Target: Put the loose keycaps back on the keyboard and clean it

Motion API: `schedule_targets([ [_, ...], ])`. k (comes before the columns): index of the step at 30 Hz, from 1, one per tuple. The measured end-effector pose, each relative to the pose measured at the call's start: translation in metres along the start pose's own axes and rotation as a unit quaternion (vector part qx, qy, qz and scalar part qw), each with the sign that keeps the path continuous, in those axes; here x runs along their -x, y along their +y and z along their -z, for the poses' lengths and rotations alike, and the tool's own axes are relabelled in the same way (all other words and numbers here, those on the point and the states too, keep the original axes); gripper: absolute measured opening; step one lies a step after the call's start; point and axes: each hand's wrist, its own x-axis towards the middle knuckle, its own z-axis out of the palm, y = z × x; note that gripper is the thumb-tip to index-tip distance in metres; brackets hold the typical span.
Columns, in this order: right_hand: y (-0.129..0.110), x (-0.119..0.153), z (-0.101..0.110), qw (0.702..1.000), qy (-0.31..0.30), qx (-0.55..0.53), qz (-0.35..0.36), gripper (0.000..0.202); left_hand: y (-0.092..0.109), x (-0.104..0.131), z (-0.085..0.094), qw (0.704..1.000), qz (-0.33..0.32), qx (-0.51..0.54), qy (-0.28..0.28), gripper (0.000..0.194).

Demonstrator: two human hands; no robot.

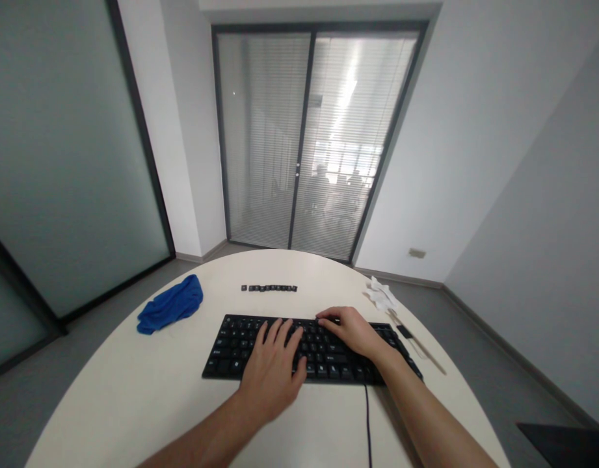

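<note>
A black keyboard (pixel 221 351) lies on the round table, its cable running toward me. My left hand (pixel 270 370) rests on the left half of the keys, palm down with its fingers spread. Over the top row, right of the middle, my right hand (pixel 348 330) has thumb and forefinger drawn together at the keyboard's back edge. Whatever is between those fingertips is too small and dark to make out. Beyond the keyboard, several loose black keycaps (pixel 272 288) lie in a row, one a little apart at the left end.
A crumpled blue cloth (pixel 171 304) lies on the left of the pale table (pixel 133 390). Along the right edge are a white crumpled cloth or tissue (pixel 380 294) and a thin stick-like tool (pixel 421 344) with a dark part. A glass door with blinds (pixel 304 143) stands beyond.
</note>
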Motion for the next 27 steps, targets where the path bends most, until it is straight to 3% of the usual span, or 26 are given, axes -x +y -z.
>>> schedule_targets([
  [5,0.001,-0.001,0.000,0.999,0.023,0.018,0.020,0.024,0.000,0.000,-0.001,1.000,0.000,0.000,-0.001,0.047],
  [18,-0.011,-0.001,-0.001,0.987,-0.013,0.155,-0.039,0.024,-0.001,0.000,-0.003,1.000,-0.001,0.009,0.004,0.048],
  [27,-0.027,0.007,-0.002,0.980,-0.036,0.197,-0.003,0.033,-0.003,0.001,-0.006,1.000,-0.003,0.011,0.011,0.048],
])
